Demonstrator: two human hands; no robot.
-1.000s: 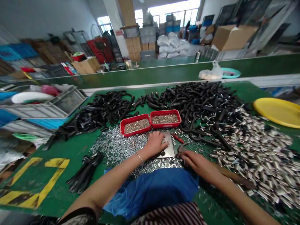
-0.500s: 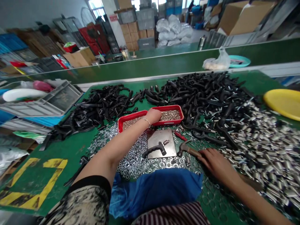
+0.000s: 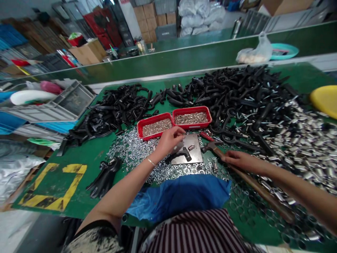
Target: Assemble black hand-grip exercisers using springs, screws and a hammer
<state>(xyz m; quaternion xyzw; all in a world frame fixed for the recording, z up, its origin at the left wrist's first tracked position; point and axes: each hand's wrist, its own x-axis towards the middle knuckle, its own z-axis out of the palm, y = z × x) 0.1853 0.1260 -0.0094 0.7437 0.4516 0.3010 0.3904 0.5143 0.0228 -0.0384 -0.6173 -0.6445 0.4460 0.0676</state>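
My left hand (image 3: pixel 170 140) hovers above the near edge of the red trays, fingers pinched together; what they hold, if anything, is too small to make out. Just below it lies a flat metal plate (image 3: pixel 194 158), bearing a black plastic handle (image 3: pixel 186 153) and a small metal sleeve (image 3: pixel 191 148). The left red tray (image 3: pixel 155 135) and right red tray (image 3: pixel 193 125) contain small metal pieces. At the right, my right hand (image 3: pixel 238 161) is closed round the wooden shaft of a claw hammer (image 3: pixel 259 189), whose head rests beside the plate.
Black plastic handles (image 3: pixel 113 109) are heaped at the back left, with a larger heap (image 3: pixel 237 88) at the back right. Metal nuts (image 3: pixel 131 151) spread left of the plate, rings (image 3: pixel 192 170) in front. Metal sleeves (image 3: pixel 310 140) cover the right. A red-handled tool (image 3: pixel 206 136) lies near the hammer.
My left hand has come out of the right red tray and back towards me, over the plate's far left corner. The right hand stays on the hammer. The view has tilted downward.
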